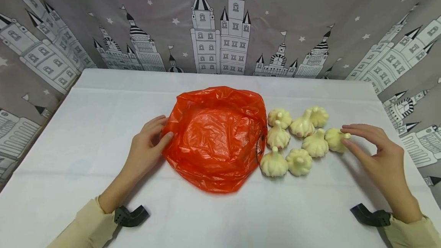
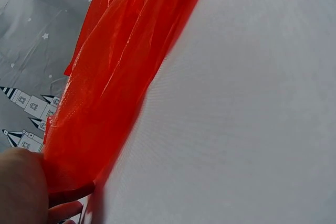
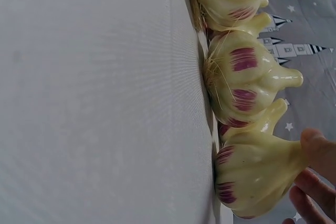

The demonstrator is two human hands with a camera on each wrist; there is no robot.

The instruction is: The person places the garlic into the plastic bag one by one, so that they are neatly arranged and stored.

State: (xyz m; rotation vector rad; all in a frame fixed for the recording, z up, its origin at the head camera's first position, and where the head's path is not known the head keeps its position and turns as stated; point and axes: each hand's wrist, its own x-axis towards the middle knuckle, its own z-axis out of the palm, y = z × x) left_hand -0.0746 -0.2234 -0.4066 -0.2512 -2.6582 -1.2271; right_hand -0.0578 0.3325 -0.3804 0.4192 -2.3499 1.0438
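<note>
An orange-red plastic bag [image 1: 215,133] lies with its mouth spread wide, and its inside shows no contents. My left hand [image 1: 150,141] pinches the bag's left rim, thumb on the inner side; the left wrist view shows the bag's wall [image 2: 100,108] rising from the fingers [image 2: 65,211]. Right of the bag sit several pale garlic bulbs, close together. The rightmost garlic bulb [image 1: 335,139] is between the thumb and fingers of my right hand [image 1: 382,156]. In the right wrist view, the thumb [image 3: 317,148] meets this bulb's stem [image 3: 291,153], and its base is at the cloth.
White cloth [image 1: 275,217] covers the table. Two front garlic bulbs [image 1: 273,162] stand beside the bag's right edge. A grey curtain printed with castles [image 1: 220,30] hangs behind the table and along both sides. A black wrist mount [image 1: 131,216] projects from each sleeve.
</note>
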